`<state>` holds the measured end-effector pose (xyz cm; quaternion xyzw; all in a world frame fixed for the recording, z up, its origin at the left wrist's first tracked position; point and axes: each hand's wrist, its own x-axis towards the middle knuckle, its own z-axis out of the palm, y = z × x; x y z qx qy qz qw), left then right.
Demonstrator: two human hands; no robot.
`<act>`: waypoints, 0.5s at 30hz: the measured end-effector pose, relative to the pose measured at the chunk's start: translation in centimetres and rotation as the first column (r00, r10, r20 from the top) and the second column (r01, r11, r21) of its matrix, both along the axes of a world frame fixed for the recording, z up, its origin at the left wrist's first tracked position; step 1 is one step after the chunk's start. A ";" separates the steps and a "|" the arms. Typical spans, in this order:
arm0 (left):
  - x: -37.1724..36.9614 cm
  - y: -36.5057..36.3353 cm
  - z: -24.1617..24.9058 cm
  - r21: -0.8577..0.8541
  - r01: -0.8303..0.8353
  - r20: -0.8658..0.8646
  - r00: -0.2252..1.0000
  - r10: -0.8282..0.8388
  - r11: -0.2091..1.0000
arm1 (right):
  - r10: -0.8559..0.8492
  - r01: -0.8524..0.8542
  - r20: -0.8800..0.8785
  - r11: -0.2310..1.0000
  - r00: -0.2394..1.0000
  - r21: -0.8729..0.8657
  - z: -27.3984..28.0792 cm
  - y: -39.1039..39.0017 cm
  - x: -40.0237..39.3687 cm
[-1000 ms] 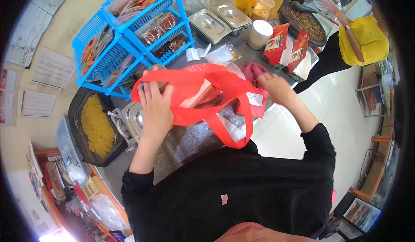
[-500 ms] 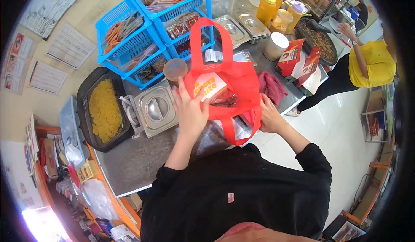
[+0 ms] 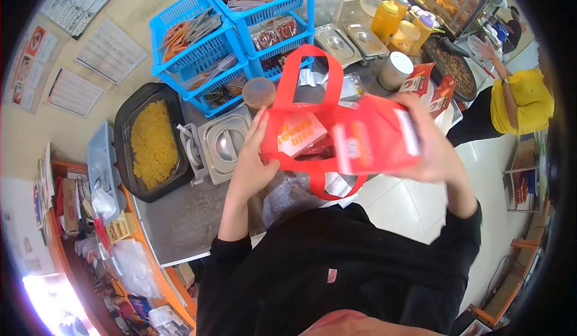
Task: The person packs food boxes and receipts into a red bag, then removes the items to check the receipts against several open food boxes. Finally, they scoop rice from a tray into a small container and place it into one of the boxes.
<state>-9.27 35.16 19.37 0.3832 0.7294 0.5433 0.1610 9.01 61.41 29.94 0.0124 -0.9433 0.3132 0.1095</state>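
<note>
A red tote bag (image 3: 287, 156) stands open at the counter's near edge with its handles up. Inside it lies a white box with orange lettering (image 3: 299, 135), beside some dark red packets (image 3: 318, 150). My left hand (image 3: 247, 165) grips the bag's left rim between thumb and fingers. In my right hand (image 3: 434, 150) is a red box with white markings (image 3: 375, 136), blurred by motion, held over the right side of the bag and hiding part of it. A lidded round tub (image 3: 258, 92) sits just beyond my left fingertips.
Blue tiered baskets (image 3: 198, 57) of packets stand at the back left. A dark pan of yellow rice (image 3: 153, 144) and a lidded steel container (image 3: 223, 147) are on the left. Sauce bottles (image 3: 384, 19) and open red boxes (image 3: 442, 93) stand right. A co-worker in yellow (image 3: 523, 99) stands far right.
My right hand has moved from the bag's right edge, now holding a red box over the bag. My left hand has shifted onto the left rim. The whole view has shifted slightly.
</note>
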 end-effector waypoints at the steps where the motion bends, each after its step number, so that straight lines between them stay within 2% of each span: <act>1: -0.2 0.1 -0.3 0.033 -0.007 0.013 1.000 0.007 0.999 | 0.042 -0.043 -0.016 0.999 0.999 -0.030 -1.6 -0.6 -2.3; 4: -0.5 -0.2 -0.3 0.011 -0.007 -0.104 0.995 0.008 1.000 | 0.115 -0.116 0.035 0.993 0.993 0.037 -6.8 -3.9 -8.9; 5: -0.4 -0.3 -0.2 0.012 -0.014 -0.107 0.994 0.016 1.000 | 0.158 -0.160 0.023 0.978 0.987 0.134 -8.8 -5.1 -10.7; 7: -0.5 -0.5 0.0 0.016 -0.035 -0.116 0.993 0.037 0.999 | 0.201 -0.241 0.155 0.919 0.967 0.312 -11.3 -6.6 -13.2; 11: -1.2 -0.7 -0.4 0.032 -0.060 -0.088 0.994 0.063 0.998 | 0.329 -0.295 -0.046 0.895 0.943 0.335 -16.5 -5.1 -16.2; 12: -1.6 -0.7 -0.4 0.038 -0.073 -0.103 0.992 0.076 0.997 | 0.306 -0.311 0.122 0.950 0.944 0.026 -15.8 -4.0 -17.1; 13: -1.7 -0.8 -0.5 0.039 -0.082 -0.113 0.990 0.086 0.996 | 0.323 -0.241 0.290 0.927 0.901 -0.286 -14.8 -2.9 -17.9; 14: -1.8 -0.7 -0.4 0.036 -0.098 -0.140 0.985 0.102 0.995 | 0.378 -0.092 0.433 0.830 0.818 -0.550 -14.3 -1.9 -18.5; 15: -1.8 -0.4 -0.2 0.035 -0.112 -0.166 0.979 0.117 0.993 | 0.296 0.131 0.418 0.663 0.859 -0.737 -15.2 -1.3 -18.9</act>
